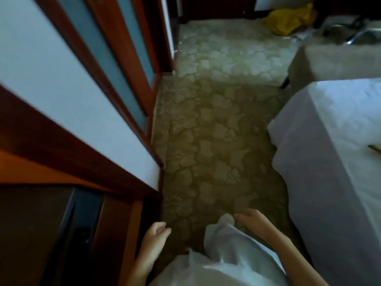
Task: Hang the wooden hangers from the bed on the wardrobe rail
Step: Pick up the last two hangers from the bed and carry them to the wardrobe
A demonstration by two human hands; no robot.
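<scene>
I look down a carpeted aisle between the wardrobe (61, 153) on the left and the bed (334, 153) on the right. The tip of one wooden hanger (375, 148) pokes in at the right edge, lying on the white bedsheet. My left hand (155, 234) hangs low near the wardrobe's wooden corner, fingers loosely curled with nothing in them. My right hand (254, 222) is at the bottom centre, fingers spread, empty, above my white clothing. The wardrobe rail is out of view.
Patterned carpet (216, 124) runs ahead. A beige stool or ottoman (329, 60) stands beyond the bed's corner. A yellow bag (288, 19) lies on the floor at the far end. Wood-framed glass door panels (115, 65) line the left side.
</scene>
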